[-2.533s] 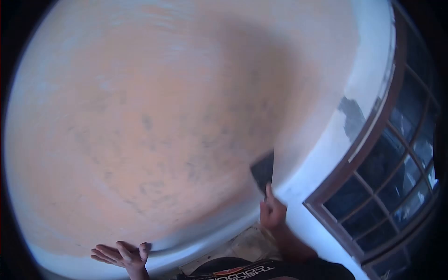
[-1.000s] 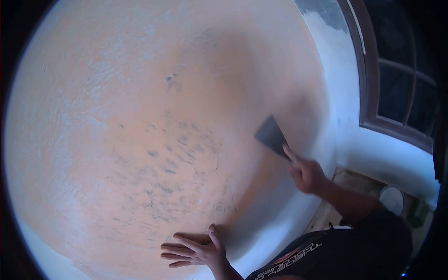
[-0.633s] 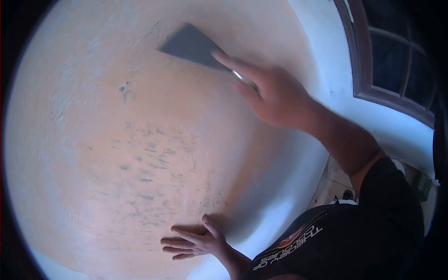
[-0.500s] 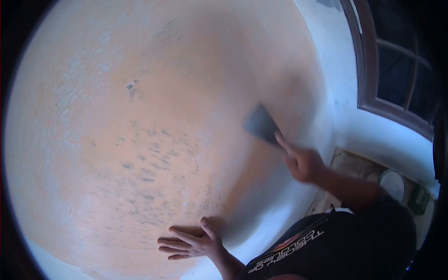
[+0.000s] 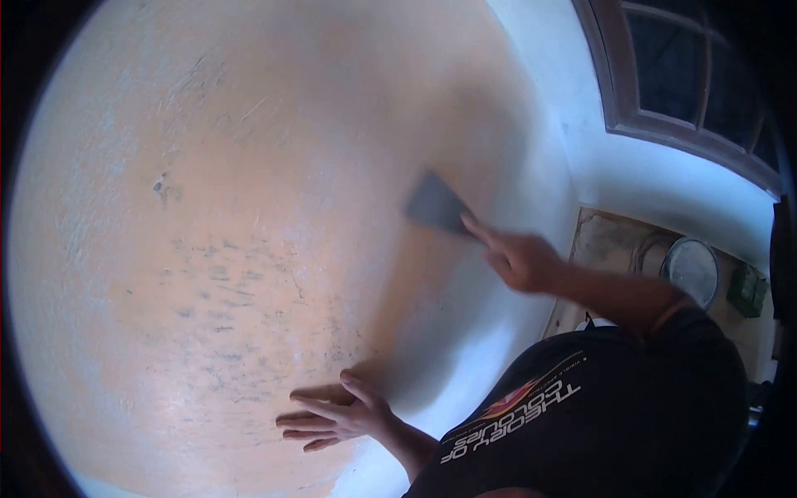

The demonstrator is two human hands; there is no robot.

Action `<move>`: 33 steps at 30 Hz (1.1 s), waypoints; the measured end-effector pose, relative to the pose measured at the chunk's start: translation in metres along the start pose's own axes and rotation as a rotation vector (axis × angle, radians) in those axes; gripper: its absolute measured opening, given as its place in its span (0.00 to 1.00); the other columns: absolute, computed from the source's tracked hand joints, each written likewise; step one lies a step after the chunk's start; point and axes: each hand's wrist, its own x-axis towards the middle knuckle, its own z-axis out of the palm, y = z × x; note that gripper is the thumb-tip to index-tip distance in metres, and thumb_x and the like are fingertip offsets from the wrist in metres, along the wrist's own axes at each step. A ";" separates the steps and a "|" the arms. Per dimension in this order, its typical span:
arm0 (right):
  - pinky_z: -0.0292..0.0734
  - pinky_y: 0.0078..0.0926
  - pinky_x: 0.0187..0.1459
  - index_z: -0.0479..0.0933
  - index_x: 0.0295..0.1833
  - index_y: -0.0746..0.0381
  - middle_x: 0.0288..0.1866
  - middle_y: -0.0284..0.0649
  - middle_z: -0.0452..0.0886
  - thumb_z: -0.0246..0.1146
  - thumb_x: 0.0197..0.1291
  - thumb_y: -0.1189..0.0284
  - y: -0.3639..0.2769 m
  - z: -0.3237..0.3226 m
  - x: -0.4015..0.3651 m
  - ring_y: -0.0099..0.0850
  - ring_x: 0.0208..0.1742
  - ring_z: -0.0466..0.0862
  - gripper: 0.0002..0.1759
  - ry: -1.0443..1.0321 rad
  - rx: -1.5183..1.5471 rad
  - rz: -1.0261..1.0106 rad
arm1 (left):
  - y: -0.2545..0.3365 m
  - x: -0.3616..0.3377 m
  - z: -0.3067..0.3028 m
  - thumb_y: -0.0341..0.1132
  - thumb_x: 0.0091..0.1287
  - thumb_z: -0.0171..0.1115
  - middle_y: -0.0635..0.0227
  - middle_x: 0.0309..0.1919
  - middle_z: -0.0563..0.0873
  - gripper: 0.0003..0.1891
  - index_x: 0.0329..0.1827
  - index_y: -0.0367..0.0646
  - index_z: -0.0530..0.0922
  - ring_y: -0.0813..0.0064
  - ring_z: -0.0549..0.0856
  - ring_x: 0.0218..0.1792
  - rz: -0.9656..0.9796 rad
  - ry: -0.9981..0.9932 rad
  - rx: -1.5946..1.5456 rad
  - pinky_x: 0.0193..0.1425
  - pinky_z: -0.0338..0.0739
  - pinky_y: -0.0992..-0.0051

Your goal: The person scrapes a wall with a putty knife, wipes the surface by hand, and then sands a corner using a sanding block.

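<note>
While the left hand lies spread against the peach-coloured wall, its fingers wide and holding nothing, the right hand has its grip closed round the handle of a scraper, whose broad dark blade points left out of the fist, in front of the middle of the wall. Whether the blade's edge touches the plaster (it is slightly blurred) cannot be told. A likely trouble is gouging: if the blade tilted onto one corner, it could score the wall, most readily near the pitted spot at the left, where the coat looks uneven. A hard, low sweep toward the dark marks might also bring the metal close to the spread fingers, and a loose hold could let the handle twist. As for edges, the peach coat gives way to a pale wall on the right, with the brown window frame beyond it, so reach on that side seems the tighter. Far on the right, a round container and a green box stand near each other on the floor, well apart from the blade. Leftward the wall runs broad and unobstructed, giving the arm its freest room.
</note>
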 end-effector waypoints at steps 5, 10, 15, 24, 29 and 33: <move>0.79 0.50 0.49 0.45 0.84 0.56 0.45 0.58 0.85 0.53 0.75 0.67 0.016 0.028 -0.077 0.56 0.43 0.86 0.38 -0.265 0.065 0.345 | -0.003 0.002 0.001 0.75 0.69 0.43 0.53 0.84 0.50 0.44 0.83 0.61 0.61 0.45 0.50 0.83 0.033 0.036 -0.005 0.74 0.39 0.25; 0.80 0.41 0.38 0.41 0.84 0.59 0.28 0.51 0.81 0.52 0.77 0.65 -0.010 0.020 -0.028 0.47 0.29 0.84 0.39 -0.153 0.321 0.517 | -0.007 0.003 0.003 0.75 0.68 0.44 0.55 0.84 0.52 0.43 0.81 0.62 0.64 0.47 0.50 0.83 0.061 0.048 -0.021 0.74 0.39 0.25; 0.80 0.33 0.35 0.35 0.84 0.61 0.27 0.51 0.80 0.51 0.78 0.61 -0.057 0.014 -0.035 0.38 0.26 0.83 0.42 -0.352 0.637 0.580 | -0.008 0.002 0.005 0.75 0.68 0.44 0.55 0.84 0.52 0.42 0.81 0.63 0.65 0.46 0.51 0.83 0.081 0.077 -0.028 0.74 0.39 0.24; 0.70 0.35 0.12 0.31 0.84 0.52 0.29 0.47 0.79 0.47 0.80 0.60 -0.027 0.009 0.016 0.37 0.14 0.78 0.40 -0.116 0.974 0.875 | -0.011 0.001 0.006 0.76 0.68 0.45 0.54 0.83 0.54 0.43 0.79 0.62 0.68 0.46 0.52 0.83 0.080 0.091 -0.030 0.75 0.40 0.26; 0.70 0.34 0.12 0.33 0.84 0.53 0.29 0.45 0.80 0.48 0.79 0.59 0.001 -0.010 0.031 0.36 0.15 0.77 0.39 -0.172 1.031 0.855 | -0.004 0.001 0.004 0.76 0.68 0.44 0.55 0.83 0.55 0.42 0.79 0.62 0.68 0.47 0.53 0.82 0.060 0.088 -0.002 0.75 0.42 0.27; 0.69 0.33 0.13 0.35 0.83 0.53 0.29 0.45 0.80 0.48 0.78 0.58 0.040 -0.005 0.035 0.34 0.14 0.74 0.39 -0.063 1.115 1.021 | -0.009 0.004 0.003 0.76 0.68 0.44 0.54 0.83 0.55 0.42 0.79 0.62 0.67 0.47 0.53 0.83 0.086 0.123 -0.027 0.75 0.43 0.27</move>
